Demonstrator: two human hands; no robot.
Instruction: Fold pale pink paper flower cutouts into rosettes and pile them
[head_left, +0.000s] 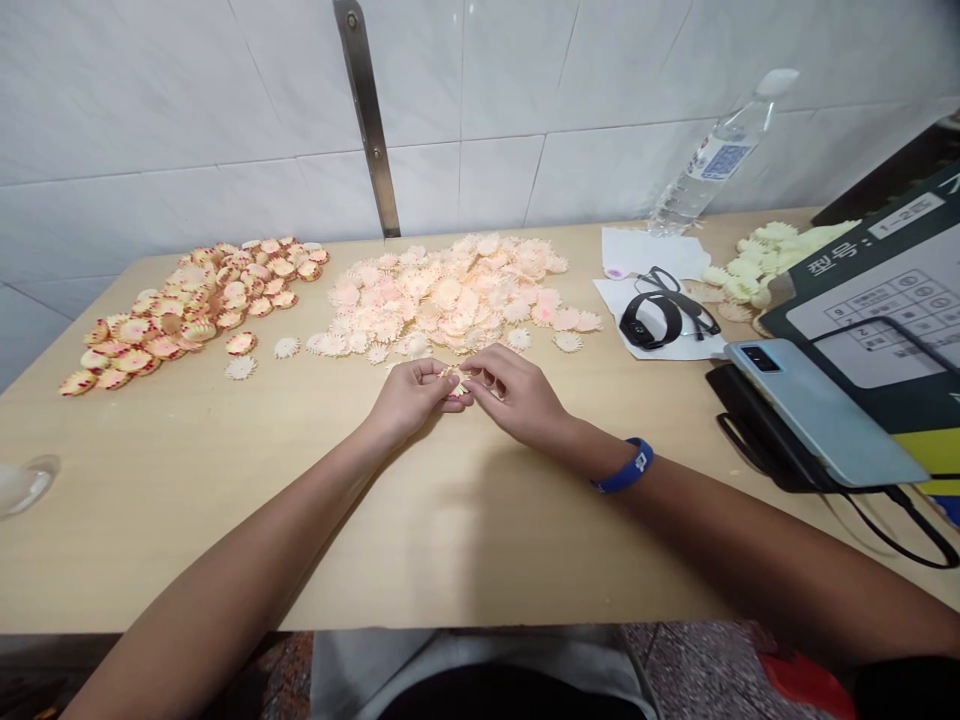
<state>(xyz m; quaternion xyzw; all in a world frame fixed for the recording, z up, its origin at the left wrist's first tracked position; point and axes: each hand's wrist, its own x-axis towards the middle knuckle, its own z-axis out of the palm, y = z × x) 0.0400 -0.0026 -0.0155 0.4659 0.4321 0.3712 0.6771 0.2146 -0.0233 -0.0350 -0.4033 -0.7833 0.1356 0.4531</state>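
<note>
Just in front of the pale pile, my left hand (409, 400) pinches a small jagged-edged artificial flower petal disc (457, 385), yellowish with red at its rim. My right hand (521, 395), a blue wristband (626, 468) on its wrist, has its thumb and fingertips closed on the disc's right side. Fingers cover much of the disc. Behind both hands spreads a heap of pale pink and cream petal discs (442, 290). At the left lies a cluster of red-edged discs (195, 300), with a red-edged one (241, 343) and a whitish one (241, 368) beside it.
At the right are eyeglasses (679, 295) and a black watch (651, 320) on paper (611, 295), a plastic bottle (712, 160), pale green petals (757, 265), a phone (825, 410) with a cable, and a dark printed box (885, 290). A tiled wall (495, 90) bounds the table's back.
</note>
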